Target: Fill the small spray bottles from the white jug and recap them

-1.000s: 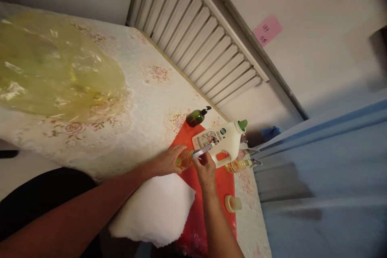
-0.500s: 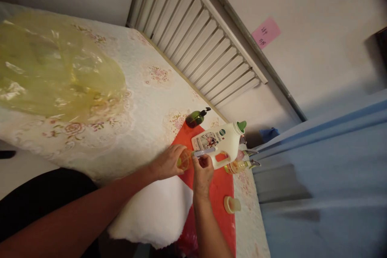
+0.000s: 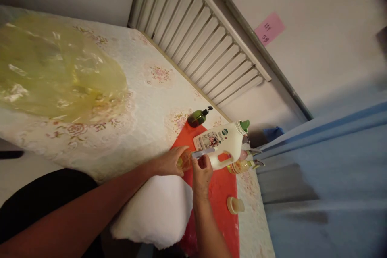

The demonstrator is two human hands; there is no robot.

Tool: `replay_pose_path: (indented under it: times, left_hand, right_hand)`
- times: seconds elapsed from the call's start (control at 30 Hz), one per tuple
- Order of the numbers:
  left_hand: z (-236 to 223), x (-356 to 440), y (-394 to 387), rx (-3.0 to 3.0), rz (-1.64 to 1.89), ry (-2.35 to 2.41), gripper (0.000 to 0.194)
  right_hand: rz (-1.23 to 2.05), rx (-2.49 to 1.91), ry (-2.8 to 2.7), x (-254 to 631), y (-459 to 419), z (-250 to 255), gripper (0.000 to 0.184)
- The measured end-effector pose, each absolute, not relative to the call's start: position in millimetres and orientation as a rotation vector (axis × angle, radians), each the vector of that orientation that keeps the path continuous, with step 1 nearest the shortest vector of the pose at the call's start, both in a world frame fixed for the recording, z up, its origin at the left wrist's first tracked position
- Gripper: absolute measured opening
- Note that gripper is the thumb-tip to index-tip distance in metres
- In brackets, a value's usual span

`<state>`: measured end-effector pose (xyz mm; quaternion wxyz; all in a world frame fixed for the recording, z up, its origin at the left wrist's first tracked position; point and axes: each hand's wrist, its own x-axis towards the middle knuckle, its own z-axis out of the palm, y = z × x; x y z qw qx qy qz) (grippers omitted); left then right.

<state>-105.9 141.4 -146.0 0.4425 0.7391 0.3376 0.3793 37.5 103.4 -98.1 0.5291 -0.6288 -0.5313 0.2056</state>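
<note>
My left hand (image 3: 169,162) is wrapped round a small clear yellowish bottle (image 3: 184,161) that lies over the red mat (image 3: 220,185). My right hand (image 3: 202,171) pinches a thin grey-purple tool (image 3: 203,152), perhaps a pen or a dropper, with its tip at the bottle's mouth. Just behind both hands lies a white detergent jug (image 3: 225,143) with a green cap, on its side.
A dark green pump bottle (image 3: 198,117) lies at the mat's far end. Two small spray bottles (image 3: 244,161) lie by the jug and a pale cap (image 3: 235,205) sits on the mat. White padding (image 3: 154,213) lies near me. A yellow plastic bag (image 3: 54,72) covers the table's left.
Both hands keep their hold and stay almost in place; the right hand shifted slightly towards the bottle. The view has drifted a little.
</note>
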Motion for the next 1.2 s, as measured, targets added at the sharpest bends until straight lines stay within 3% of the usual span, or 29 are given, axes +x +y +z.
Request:
replay_pose_path:
  times: [0.13, 0.57, 1.03, 1.2]
  left_hand:
    - [-142, -108, 143, 1.773, 0.93, 0.825, 0.074]
    - [-139, -103, 137, 1.825, 1.032, 0.874, 0.052]
    - [-139, -104, 137, 1.819, 1.036, 0.87, 0.057]
    - [-142, -105, 138, 1.808, 0.994, 0.861, 0.066]
  right_hand:
    - [0.506, -1.483, -1.278, 38, 104, -100, 0.021]
    - [0.297, -1.501, -0.992, 17, 105, -118, 0.03]
    - [0.418, -1.422, -0.986, 15, 92, -114, 0.035]
    - [0.231, -1.574, -0.934, 32, 69, -115, 0.028]
